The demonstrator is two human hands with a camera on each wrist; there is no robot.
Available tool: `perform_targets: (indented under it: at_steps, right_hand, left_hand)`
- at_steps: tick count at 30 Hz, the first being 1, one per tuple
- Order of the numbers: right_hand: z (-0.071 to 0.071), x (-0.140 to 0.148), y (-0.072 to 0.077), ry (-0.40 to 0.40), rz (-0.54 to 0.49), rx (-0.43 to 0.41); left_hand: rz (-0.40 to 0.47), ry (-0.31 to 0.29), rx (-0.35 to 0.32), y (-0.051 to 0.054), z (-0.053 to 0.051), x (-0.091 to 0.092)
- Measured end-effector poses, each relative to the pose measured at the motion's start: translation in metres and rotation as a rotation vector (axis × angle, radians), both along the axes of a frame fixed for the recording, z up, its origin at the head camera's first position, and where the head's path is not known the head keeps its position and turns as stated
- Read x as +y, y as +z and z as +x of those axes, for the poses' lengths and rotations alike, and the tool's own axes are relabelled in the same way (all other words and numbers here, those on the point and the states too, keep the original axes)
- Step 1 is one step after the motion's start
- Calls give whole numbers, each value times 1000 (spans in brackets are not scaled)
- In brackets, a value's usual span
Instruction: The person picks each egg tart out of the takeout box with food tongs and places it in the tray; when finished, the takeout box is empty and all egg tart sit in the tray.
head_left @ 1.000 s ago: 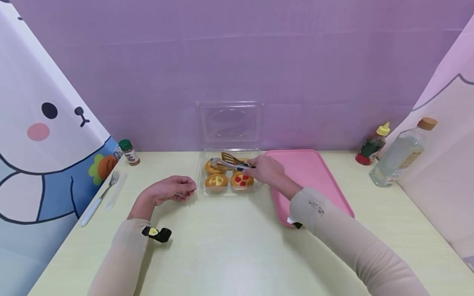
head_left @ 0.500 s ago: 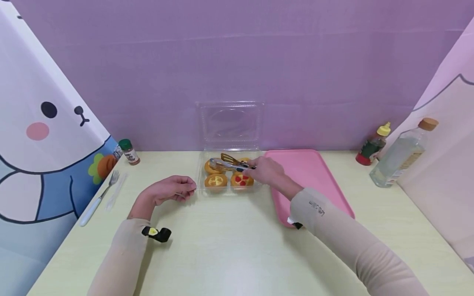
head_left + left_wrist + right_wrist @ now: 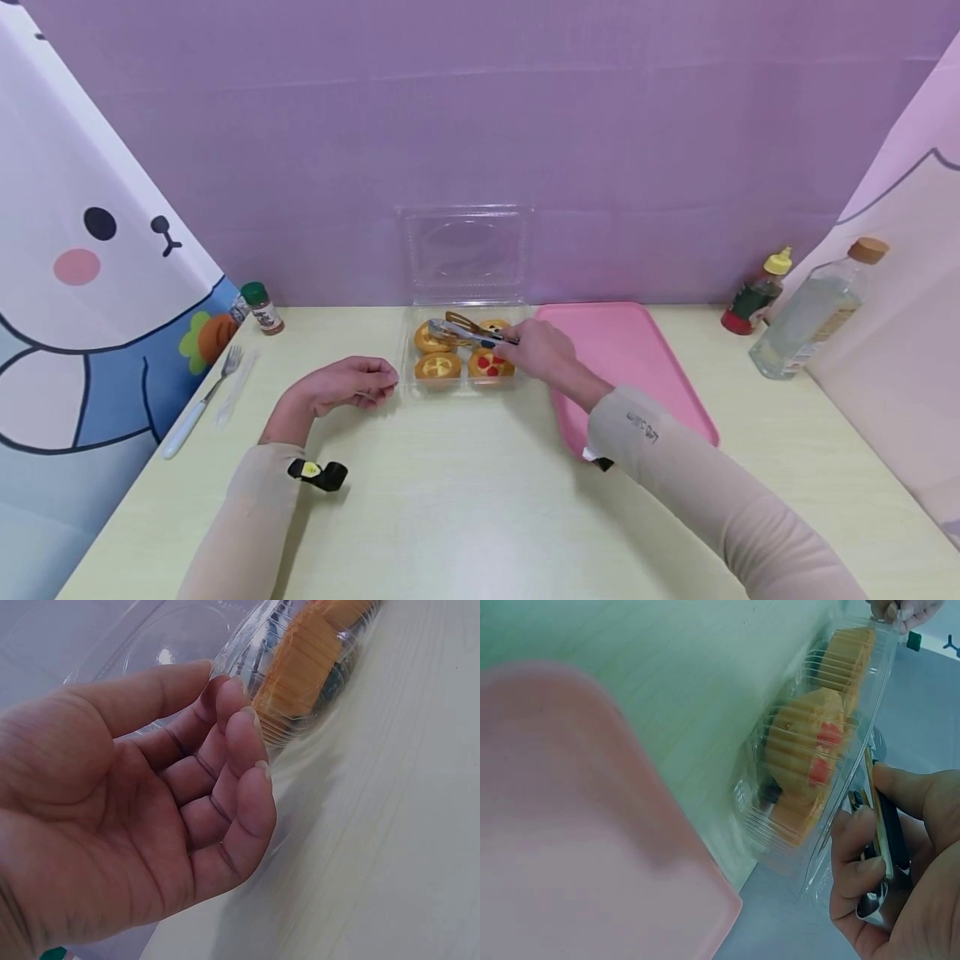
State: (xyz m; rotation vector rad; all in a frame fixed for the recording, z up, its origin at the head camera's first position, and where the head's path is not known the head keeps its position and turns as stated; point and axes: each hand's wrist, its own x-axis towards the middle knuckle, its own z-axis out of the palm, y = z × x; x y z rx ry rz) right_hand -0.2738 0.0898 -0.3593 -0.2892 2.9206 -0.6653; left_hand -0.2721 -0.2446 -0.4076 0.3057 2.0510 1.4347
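Note:
A clear plastic box [image 3: 407,354] stands with its lid [image 3: 471,250] raised behind it. Inside are several round golden tarts, among them a front left one [image 3: 438,365] and a front right one with red topping [image 3: 491,365]. With thumb and fingertips, my left hand [image 3: 347,383] pinches the box's front left rim; its curled fingers show in the left wrist view. My right hand [image 3: 542,346] grips a pair of tongs [image 3: 889,832] with a slotted head. The tongs reach leftward over the back left tart [image 3: 425,337]; whether they touch it I cannot tell.
A pink tray [image 3: 630,350] lies right of the box, under my right forearm. Farther right are a yellow-capped sauce bottle [image 3: 753,293] and a clear bottle [image 3: 813,312]. A green-capped shaker [image 3: 262,310], a fork [image 3: 201,404] and a thin wrapped item [image 3: 236,390] sit left.
The head of the tongs has turned and shifted slightly over the back left tart. My left hand and the box have stayed in place.

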Motion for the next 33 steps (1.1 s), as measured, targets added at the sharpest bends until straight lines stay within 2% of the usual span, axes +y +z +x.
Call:
perform_targets:
  at_steps: [24, 33]
  right_hand:
    - [3, 1, -5, -46, -112, 19]
    - [-1, 1, -4, -56, -87, -5]
  left_hand:
    - [-2, -11, 2, 2, 1, 1]
    - [-7, -12, 0, -1, 0, 0]
